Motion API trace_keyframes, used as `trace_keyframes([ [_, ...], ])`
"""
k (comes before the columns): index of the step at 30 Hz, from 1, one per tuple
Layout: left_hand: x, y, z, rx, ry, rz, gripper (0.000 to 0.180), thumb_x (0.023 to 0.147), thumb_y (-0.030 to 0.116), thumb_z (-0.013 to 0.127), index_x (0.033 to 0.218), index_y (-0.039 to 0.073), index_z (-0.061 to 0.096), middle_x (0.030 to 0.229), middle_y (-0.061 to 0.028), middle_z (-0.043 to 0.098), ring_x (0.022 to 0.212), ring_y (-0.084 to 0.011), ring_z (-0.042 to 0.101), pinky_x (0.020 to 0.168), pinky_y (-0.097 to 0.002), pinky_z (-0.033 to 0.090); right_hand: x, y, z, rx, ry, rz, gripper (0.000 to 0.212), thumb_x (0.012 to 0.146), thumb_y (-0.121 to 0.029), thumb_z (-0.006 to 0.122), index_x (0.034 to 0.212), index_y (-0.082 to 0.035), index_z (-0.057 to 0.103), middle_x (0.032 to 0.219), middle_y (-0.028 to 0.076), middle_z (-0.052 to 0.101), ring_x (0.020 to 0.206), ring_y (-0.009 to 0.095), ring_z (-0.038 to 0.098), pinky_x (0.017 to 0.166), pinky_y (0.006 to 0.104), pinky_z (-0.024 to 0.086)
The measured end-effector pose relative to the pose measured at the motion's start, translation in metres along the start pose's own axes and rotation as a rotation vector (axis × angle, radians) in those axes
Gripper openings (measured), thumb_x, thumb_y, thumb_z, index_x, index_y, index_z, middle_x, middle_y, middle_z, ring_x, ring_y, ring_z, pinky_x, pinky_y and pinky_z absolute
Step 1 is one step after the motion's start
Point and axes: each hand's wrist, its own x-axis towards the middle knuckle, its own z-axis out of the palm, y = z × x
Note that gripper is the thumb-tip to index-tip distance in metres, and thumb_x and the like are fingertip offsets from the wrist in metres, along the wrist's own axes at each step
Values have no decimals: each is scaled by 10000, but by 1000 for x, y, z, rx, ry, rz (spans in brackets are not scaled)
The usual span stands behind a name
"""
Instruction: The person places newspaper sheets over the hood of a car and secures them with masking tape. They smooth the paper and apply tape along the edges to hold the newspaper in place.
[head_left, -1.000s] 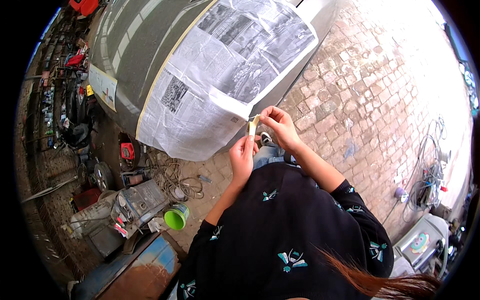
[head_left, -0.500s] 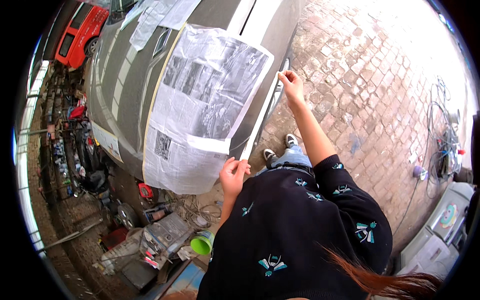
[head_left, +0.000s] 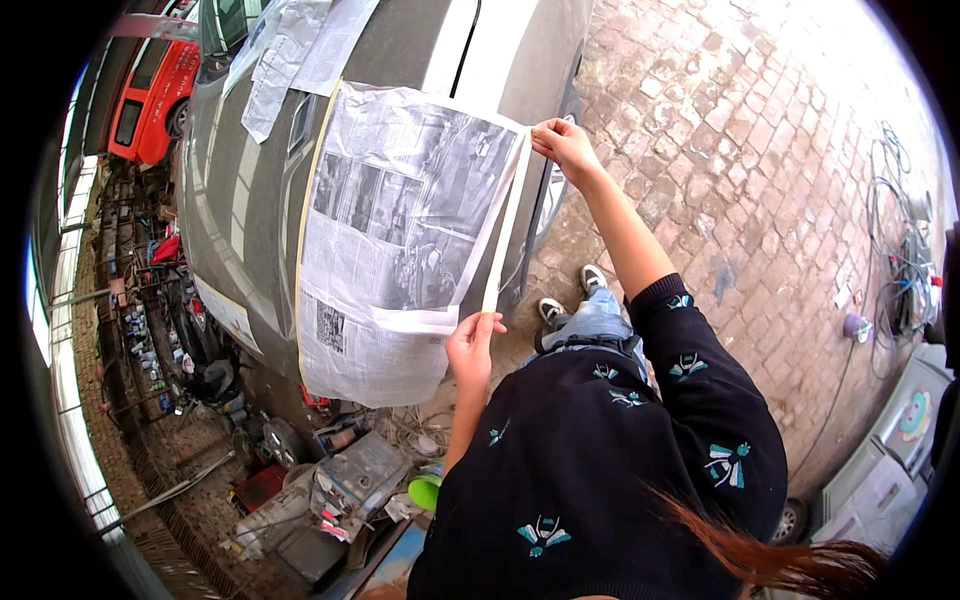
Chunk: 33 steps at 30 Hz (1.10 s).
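Note:
A pale strip of masking tape (head_left: 507, 229) is pulled straight between my two hands. My right hand (head_left: 567, 151) pinches its far end close to the upper right corner of a newspaper sheet (head_left: 410, 225). Its near end is pinched by my left hand (head_left: 472, 345), just right of the sheet's lower part. The tape runs along the sheet's right edge; I cannot tell whether it touches. The newspaper lies over the side of a dull grey car body (head_left: 235, 200), with a yellowish tape line along its left edge. Its lower part hangs loose.
More paper sheets (head_left: 285, 60) cover the car farther up. Below left lie mixed scrap parts (head_left: 360, 475) and a green bucket (head_left: 426, 488). Brick paving (head_left: 715, 170) spreads to the right, with cables (head_left: 880, 260) and a grey cabinet (head_left: 880, 480). A red van (head_left: 155, 100) stands far left.
My right hand has moved left, bringing the tape's far end to the newspaper's corner. My left hand still pinches the near end. The whole view has shifted slightly.

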Motion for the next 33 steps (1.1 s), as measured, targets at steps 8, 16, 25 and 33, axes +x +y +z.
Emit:
trace_keyframes([
  [8, 4, -1, 2, -7, 7, -25, 234, 966, 176, 604, 966, -42, 689, 769, -37, 668, 726, -75, 584, 704, -212, 434, 2, -5, -6, -57, -2, 19, 89, 892, -63, 651, 902, -14, 577, 881, 29, 607, 797, 101, 619, 827, 245, 555],
  [16, 6, -5, 2, -4, 0, -42, 231, 966, 174, 600, 969, -39, 688, 770, -38, 670, 726, -70, 584, 689, -204, 427, 5, 0, -7, -112, 8, -42, 98, 873, -58, 667, 901, 1, 594, 874, 40, 625, 786, 102, 618, 792, 243, 545],
  [25, 31, -33, 9, -1, -24, -60, 226, 980, 153, 576, 984, -47, 680, 814, -53, 669, 748, -100, 608, 738, -237, 462, 37, 33, 3, -351, 166, -198, 122, 816, -81, 696, 862, 8, 626, 800, 55, 666, 727, 115, 618, 702, 256, 511],
  [33, 27, -18, 13, 351, 100, 121, 232, 932, 203, 644, 937, -20, 708, 711, -34, 684, 648, -86, 588, 602, -256, 440, 37, 50, 5, -121, 164, -173, 117, 842, -68, 710, 888, -2, 624, 814, 39, 657, 722, 96, 598, 682, 241, 493],
])
